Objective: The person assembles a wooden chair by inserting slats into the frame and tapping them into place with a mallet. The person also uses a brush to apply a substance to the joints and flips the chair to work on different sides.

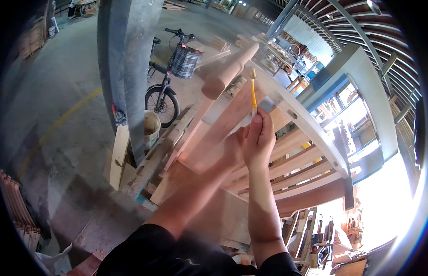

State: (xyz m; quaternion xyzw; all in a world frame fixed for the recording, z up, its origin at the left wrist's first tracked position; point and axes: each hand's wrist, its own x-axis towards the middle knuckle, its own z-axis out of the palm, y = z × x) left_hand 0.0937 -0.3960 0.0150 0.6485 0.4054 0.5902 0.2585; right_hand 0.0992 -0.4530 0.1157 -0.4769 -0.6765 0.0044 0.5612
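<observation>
My right hand (pixel 260 140) is closed round a slim brush (pixel 254 94) with a yellow handle, its bristles pointing up and away from me. Close against it on the left is my left hand (pixel 234 146); its fingers are mostly hidden behind the right hand, so I cannot tell what they hold. Both hands are over a bare wooden furniture frame, like a bench or chair. The frame has a thick rounded arm (pixel 216 85), a broad flat board (pixel 228 112), several slats (pixel 292 161) and a pale rail (pixel 310 126) with a slot in it.
A grey metal column (pixel 124 60) rises at the left, with a wood offcut (pixel 119 158) leaning at its foot. Behind stand a white bucket (pixel 152 129) and a bicycle (pixel 164 99) with a plaid basket (pixel 185 62). A pale panel with window openings (pixel 377 106) is at the right.
</observation>
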